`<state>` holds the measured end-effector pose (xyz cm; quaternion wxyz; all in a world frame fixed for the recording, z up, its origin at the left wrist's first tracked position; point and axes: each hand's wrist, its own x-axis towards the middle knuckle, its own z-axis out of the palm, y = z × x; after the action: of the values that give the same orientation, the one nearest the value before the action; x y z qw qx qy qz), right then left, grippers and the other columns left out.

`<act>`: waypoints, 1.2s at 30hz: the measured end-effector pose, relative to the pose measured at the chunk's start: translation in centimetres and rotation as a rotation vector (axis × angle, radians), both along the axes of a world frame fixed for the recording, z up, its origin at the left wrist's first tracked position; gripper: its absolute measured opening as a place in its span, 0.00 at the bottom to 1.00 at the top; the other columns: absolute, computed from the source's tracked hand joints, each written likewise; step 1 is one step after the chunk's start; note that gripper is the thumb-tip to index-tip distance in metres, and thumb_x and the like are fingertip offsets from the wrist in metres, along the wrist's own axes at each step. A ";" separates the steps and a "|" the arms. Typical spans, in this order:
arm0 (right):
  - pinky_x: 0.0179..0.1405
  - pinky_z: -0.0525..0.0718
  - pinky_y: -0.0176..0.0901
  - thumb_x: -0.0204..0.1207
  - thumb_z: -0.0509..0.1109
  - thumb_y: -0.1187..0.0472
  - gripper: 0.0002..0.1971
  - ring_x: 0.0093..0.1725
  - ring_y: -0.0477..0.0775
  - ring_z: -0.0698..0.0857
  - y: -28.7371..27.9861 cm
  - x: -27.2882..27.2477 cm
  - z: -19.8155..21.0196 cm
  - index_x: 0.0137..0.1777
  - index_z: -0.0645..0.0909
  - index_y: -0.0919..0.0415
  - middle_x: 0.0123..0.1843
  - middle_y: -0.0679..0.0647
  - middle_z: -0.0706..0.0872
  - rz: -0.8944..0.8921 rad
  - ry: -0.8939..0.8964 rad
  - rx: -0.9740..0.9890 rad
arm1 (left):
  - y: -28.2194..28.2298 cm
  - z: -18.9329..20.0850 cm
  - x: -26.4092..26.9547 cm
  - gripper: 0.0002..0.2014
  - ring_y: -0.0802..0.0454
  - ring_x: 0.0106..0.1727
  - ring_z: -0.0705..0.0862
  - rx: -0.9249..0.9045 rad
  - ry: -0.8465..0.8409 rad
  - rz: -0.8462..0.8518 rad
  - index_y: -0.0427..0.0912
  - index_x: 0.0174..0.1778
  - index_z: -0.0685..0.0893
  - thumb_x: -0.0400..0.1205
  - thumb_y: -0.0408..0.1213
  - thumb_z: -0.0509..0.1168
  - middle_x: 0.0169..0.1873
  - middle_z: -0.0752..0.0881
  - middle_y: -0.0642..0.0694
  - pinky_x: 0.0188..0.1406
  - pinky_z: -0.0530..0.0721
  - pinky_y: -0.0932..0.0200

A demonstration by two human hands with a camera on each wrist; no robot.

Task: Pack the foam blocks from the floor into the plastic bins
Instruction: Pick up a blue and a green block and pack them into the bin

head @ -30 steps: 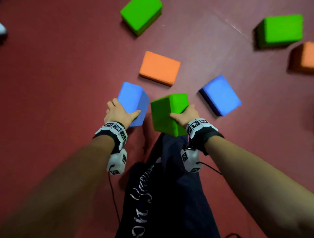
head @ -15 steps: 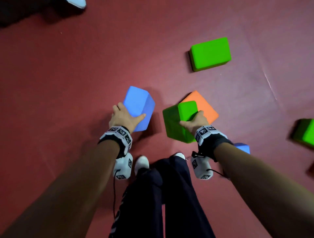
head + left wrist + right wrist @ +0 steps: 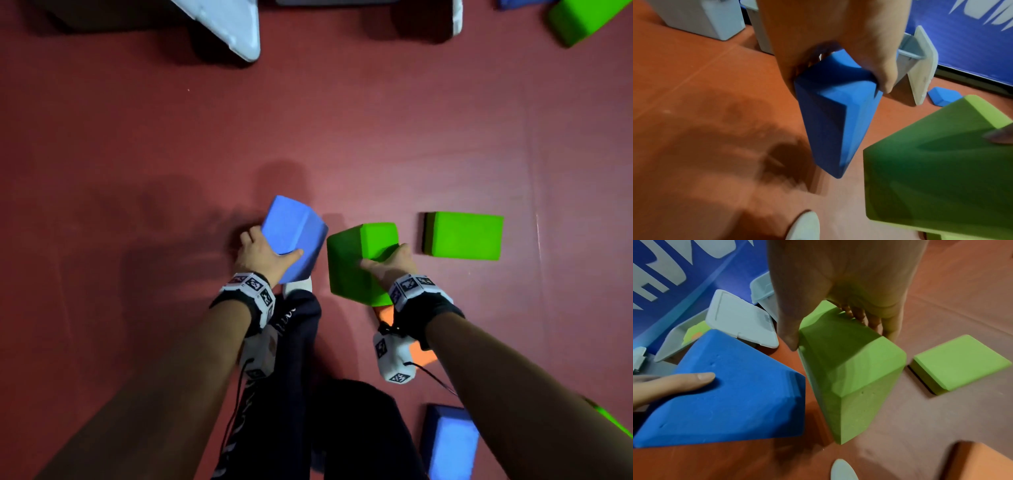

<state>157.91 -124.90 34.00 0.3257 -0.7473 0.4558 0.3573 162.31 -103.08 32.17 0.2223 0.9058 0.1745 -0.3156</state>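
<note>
Now the blue foam block (image 3: 293,236) and the green foam block (image 3: 359,263) are carried clear of the floor, side by side and just apart, each tilted on end. The blue one is clasped in the grip of the left hand (image 3: 260,255), thumb on one face and fingers behind; the green one is clasped likewise by the right hand (image 3: 394,262). Compared with a second ago, the loose blocks have been left behind and grey plastic bins (image 3: 682,335) have come into view ahead, one already holding blocks. A second green block (image 3: 464,235) lies flat on the red floor (image 3: 137,137) nearby. The carry is judged nearly done; dropping in comes next.
</note>
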 end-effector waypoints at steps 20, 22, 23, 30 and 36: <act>0.62 0.79 0.52 0.61 0.80 0.40 0.43 0.63 0.64 0.80 -9.2 42.8 4.8 0.65 0.64 0.66 0.64 0.64 0.79 0.112 -0.202 -0.044 | -9.7 6.3 41.7 0.42 0.35 0.63 0.79 0.017 -0.158 0.051 0.37 0.67 0.69 0.66 0.60 0.76 0.64 0.73 0.38 0.57 0.80 0.42; 0.61 0.78 0.53 0.62 0.79 0.40 0.42 0.63 0.65 0.80 -10.5 46.4 5.5 0.65 0.65 0.66 0.64 0.64 0.80 0.128 -0.223 -0.065 | -10.8 6.7 45.7 0.42 0.35 0.64 0.79 0.009 -0.185 0.085 0.36 0.67 0.68 0.66 0.60 0.76 0.65 0.73 0.38 0.57 0.79 0.43; 0.61 0.78 0.53 0.62 0.79 0.40 0.42 0.63 0.65 0.80 -10.8 47.9 5.8 0.65 0.65 0.66 0.64 0.64 0.80 0.137 -0.242 -0.078 | -11.2 7.0 47.3 0.42 0.36 0.63 0.79 0.016 -0.207 0.085 0.35 0.67 0.68 0.67 0.60 0.76 0.64 0.73 0.37 0.56 0.79 0.43; 0.59 0.78 0.50 0.62 0.81 0.45 0.38 0.61 0.63 0.81 -7.4 59.5 9.0 0.62 0.67 0.67 0.62 0.64 0.80 0.098 -0.412 -0.098 | -6.6 10.1 56.7 0.42 0.38 0.62 0.78 -0.086 -0.417 0.085 0.36 0.70 0.69 0.67 0.56 0.77 0.63 0.74 0.39 0.56 0.78 0.44; 0.55 0.78 0.48 0.64 0.79 0.45 0.34 0.59 0.63 0.83 0.7 67.3 13.8 0.60 0.69 0.65 0.60 0.62 0.83 0.013 -0.516 -0.081 | 2.4 15.0 64.5 0.43 0.38 0.66 0.76 -0.109 -0.477 0.204 0.36 0.70 0.67 0.67 0.56 0.76 0.65 0.73 0.39 0.61 0.76 0.44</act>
<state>225.17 -124.21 47.84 0.3985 -0.8292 0.3667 0.1386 226.76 -100.67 47.21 0.3361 0.9191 0.1902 -0.0780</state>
